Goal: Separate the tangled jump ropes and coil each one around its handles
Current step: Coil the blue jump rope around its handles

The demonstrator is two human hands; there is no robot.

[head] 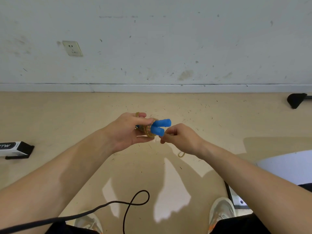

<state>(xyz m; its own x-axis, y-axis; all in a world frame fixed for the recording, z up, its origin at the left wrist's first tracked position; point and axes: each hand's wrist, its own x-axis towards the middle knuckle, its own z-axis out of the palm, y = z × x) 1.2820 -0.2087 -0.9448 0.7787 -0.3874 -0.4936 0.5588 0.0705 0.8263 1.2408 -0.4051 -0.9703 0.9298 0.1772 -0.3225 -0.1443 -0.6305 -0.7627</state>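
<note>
Looping across the floor (50, 115) nearest the person lies a black cord (135, 202), between two pale shoes (222, 210). Beyond it, the left hand (125, 130) has its grip closed round two blue handles (160, 126) held side by side, with the yellowish jump rope (149, 130) coiled around them. Just beside their tips, the right hand (180, 137) pinches the rope's loose tail. Farther off is a wall socket (72, 48).

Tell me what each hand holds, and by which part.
The left hand holds the blue handles by their rope-wrapped end; the right hand pinches the yellowish rope by its loose stretch beside them.
</note>
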